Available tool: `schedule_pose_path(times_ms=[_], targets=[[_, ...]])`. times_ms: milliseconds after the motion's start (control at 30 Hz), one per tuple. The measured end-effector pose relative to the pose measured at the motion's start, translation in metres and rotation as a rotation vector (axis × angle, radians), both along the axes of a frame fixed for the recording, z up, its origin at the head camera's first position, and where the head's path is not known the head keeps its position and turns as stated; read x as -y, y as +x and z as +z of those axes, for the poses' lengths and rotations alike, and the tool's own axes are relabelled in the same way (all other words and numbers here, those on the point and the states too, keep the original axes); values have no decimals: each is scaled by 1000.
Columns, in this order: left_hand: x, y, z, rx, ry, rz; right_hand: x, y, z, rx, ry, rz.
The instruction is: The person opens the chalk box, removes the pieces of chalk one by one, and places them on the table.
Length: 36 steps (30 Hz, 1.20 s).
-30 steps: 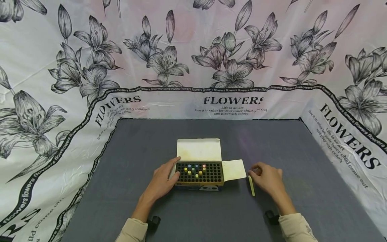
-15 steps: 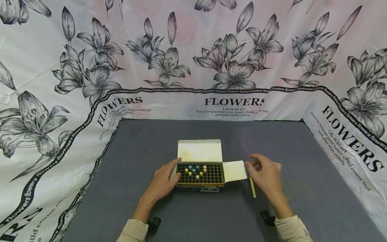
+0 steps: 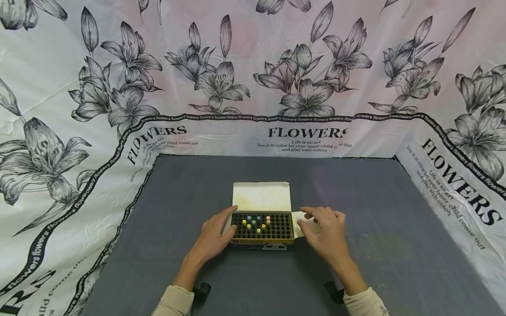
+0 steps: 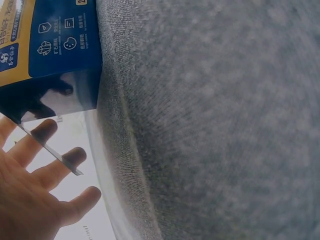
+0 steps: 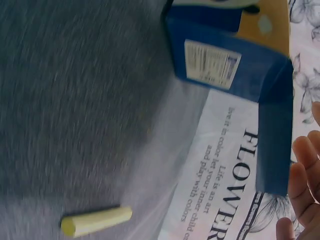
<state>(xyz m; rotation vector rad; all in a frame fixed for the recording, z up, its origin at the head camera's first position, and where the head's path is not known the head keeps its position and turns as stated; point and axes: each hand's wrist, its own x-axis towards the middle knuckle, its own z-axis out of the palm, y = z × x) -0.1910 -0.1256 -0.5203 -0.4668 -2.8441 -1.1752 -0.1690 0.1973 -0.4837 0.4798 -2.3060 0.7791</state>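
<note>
A chalk box point(image 3: 262, 241) stands on the table with its lid raised at the back. Several coloured chalk sticks show as round ends in its black holed tray point(image 3: 281, 224). My left hand point(image 3: 215, 232) rests against the box's left end, thumb at the front corner and a fingertip at the back one; the left wrist view shows its fingers point(image 4: 75, 156) spread along the side flap. Over the right side flap point(image 5: 275, 130) hovers my right hand point(image 3: 326, 232), fingers loosely bent and holding nothing. On the table lies a yellow chalk stick point(image 5: 97, 221), hidden in the head view by that hand.
The grey cloth-covered table point(image 3: 189, 180) reaches back to a curtain point(image 3: 221, 136) printed with flowers and lettering. The box's open lid point(image 3: 261, 196) stands up behind the tray. Black straps point(image 3: 334, 292) sit at both wrists.
My right hand has moved left from beside the yellow chalk stick to over the right flap, leaving the stick on the table. The left hand and the box have stayed put.
</note>
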Motion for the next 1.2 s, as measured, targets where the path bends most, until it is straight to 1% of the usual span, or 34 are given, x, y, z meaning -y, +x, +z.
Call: schedule_pose_path(times_ms=[233,400,500,633,733,867,1033,1200], targets=[[0,0,-1,4,-1,2,17,4,-4,1,9,51],[0,-1,-1,14,8,-3,28,4,-9,-1,41,63],[0,-1,-1,18,14,-5,33,4,-13,-7,76,50],[0,-1,-2,-5,13,-5,41,3,-17,3,113,25],[0,-1,-2,-25,10,-3,47,2,-19,24,116,12],[0,-1,-2,-18,8,-2,55,1,-20,46,130,-25],[0,-1,-2,-17,5,-5,65,-1,-20,76,175,-83],[1,-1,-1,-17,4,-8,73,-4,-21,87,185,-103]])
